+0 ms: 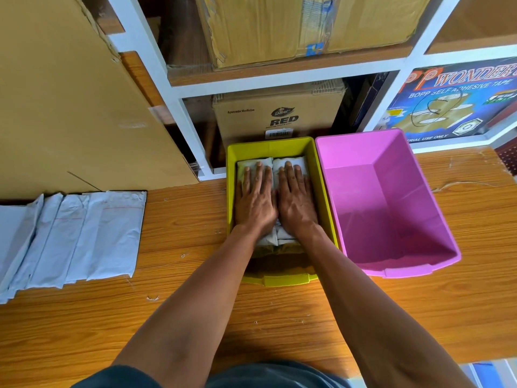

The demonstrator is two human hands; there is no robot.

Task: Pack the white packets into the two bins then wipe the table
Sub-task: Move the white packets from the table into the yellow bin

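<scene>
— Since both arms reach out over the wooden worktop (279, 317), where do the hands end up?

— Inside the yellow bin (323, 191). The left hand (256, 200) and right hand (296, 201) lie side by side, fingers straight and flat, pressing down on the white packets in the bin (279, 163). Neither grips anything.

— How are those packets lying?

— Two show beyond the fingertips, next to each other against the far wall, and more edges peek out under the wrists.

— And the other bin?

— The pink bin (391, 271) stands just to the right, touching the yellow one.

— Any packets outside?

— A row of white packets (84, 239) lies overlapped on the worktop, well to the left, in front of a leaning cardboard sheet (70, 93).

— Further back?

— A white shelf unit (173, 96) holding a cardboard box (279, 116) marked "RED" behind the yellow bin.
</scene>
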